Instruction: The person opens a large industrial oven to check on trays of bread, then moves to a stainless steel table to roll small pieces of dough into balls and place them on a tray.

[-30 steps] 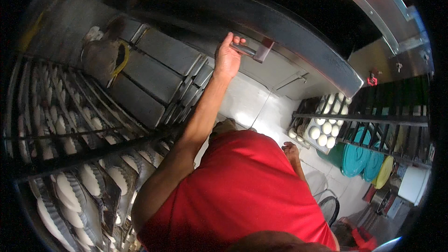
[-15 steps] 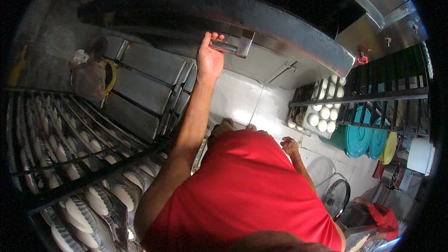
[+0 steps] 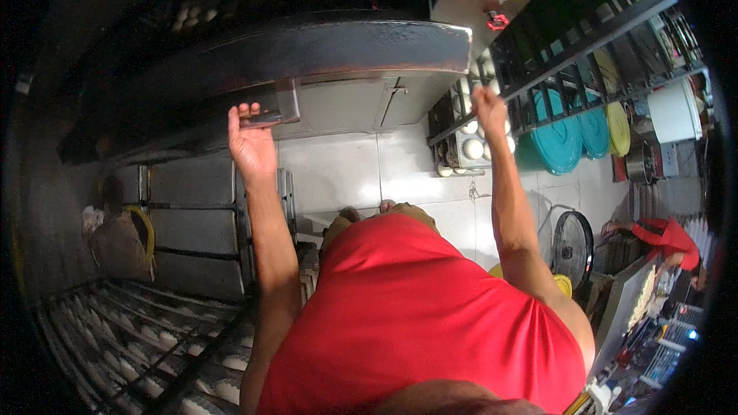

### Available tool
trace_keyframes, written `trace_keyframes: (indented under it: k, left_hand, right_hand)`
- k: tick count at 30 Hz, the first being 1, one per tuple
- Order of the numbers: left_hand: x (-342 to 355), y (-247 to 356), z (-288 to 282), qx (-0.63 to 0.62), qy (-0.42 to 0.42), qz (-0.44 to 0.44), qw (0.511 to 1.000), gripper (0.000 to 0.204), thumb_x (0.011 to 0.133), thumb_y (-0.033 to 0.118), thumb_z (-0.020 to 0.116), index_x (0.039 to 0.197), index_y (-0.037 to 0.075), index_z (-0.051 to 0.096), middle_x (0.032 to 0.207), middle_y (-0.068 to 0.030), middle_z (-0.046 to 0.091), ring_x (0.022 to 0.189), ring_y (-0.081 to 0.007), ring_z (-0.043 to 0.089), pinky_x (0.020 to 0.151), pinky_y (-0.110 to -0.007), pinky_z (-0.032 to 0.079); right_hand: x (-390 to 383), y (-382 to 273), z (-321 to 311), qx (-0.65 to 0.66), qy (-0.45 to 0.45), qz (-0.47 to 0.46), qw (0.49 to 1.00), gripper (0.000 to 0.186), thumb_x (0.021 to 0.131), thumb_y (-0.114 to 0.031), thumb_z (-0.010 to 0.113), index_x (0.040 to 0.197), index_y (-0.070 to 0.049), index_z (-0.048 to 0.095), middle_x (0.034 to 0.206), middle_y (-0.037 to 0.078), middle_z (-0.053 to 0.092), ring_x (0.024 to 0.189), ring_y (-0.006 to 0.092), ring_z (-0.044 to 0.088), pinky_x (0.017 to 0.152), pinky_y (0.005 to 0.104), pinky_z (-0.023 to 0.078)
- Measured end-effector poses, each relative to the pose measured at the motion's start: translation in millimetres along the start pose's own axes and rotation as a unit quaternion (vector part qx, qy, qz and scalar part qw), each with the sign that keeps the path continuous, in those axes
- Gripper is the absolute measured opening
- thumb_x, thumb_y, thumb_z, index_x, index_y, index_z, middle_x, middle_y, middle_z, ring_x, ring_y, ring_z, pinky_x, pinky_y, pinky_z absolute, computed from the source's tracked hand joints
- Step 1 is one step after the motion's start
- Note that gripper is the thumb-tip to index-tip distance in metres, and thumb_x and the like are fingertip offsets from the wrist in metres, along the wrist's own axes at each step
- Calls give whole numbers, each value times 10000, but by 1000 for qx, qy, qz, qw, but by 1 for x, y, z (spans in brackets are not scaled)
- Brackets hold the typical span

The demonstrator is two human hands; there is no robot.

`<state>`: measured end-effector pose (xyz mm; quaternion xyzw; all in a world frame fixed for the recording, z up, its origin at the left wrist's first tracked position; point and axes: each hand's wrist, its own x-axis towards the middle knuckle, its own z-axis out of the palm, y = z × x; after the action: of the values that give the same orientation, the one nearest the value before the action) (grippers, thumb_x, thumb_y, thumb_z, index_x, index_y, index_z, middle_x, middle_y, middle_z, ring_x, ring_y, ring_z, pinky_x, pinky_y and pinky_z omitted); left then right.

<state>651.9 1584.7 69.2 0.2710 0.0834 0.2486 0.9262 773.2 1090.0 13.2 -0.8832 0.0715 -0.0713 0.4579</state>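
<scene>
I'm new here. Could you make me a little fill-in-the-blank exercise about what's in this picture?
1. The right grip is by the pale balls, while the handle is in the ____ grip.
2. The person's shirt is ____.
3. The fan stands on the person's ____ side.
4. The tub beyond the yellow lid is ____.

Missing words: left; red; right; white.

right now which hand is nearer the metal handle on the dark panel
Left. The left hand is at the metal handle, fingers curled around it; the right hand is well off to its right, by the black rack.
</scene>
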Motion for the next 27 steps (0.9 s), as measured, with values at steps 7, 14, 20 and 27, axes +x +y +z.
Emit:
trace_keyframes:
  k: [7, 14, 20, 27]
  left_hand:
    - [-1, -1, -3, 28, -11, 9, 1000, 178, 1043, 317, 614, 1055, 147, 664, 1078, 13, 668, 1097, -185, 608, 1018, -463, 448]
    - [0, -7, -2, -5, 6, 0, 1000, 161, 1043, 295, 622, 1091, 143, 639, 1070, -3, 667, 1094, -203, 608, 1027, -434, 435]
    - [-7, -2, -5, 1, 34, 2, 999, 116, 1044, 253, 624, 1102, 154, 611, 1083, -6, 638, 1101, -205, 605, 1037, -408, 428]
    - [-10, -6, 1, 11, 30, 3, 999, 132, 1050, 269, 613, 1094, 146, 631, 1063, 5, 646, 1088, -201, 601, 1040, -434, 456]
  right_hand:
    - [125, -139, -72, 88, 133, -118, 980, 570, 1030, -523, 550, 1006, 9, 754, 807, 102, 734, 730, 159, 682, 687, 320, 533]
    - [215, -187, -118, 104, 109, -32, 988, 552, 942, -545, 673, 985, -10, 798, 931, 100, 764, 820, 216, 698, 782, 365, 520]
    - [194, -212, -113, 19, 148, -39, 988, 507, 865, -488, 758, 1056, -20, 801, 965, 65, 752, 856, 169, 654, 805, 300, 502]
    - [191, -214, -116, 37, 154, -62, 986, 456, 903, -449, 745, 996, -6, 797, 873, 12, 723, 706, 115, 579, 672, 274, 451]
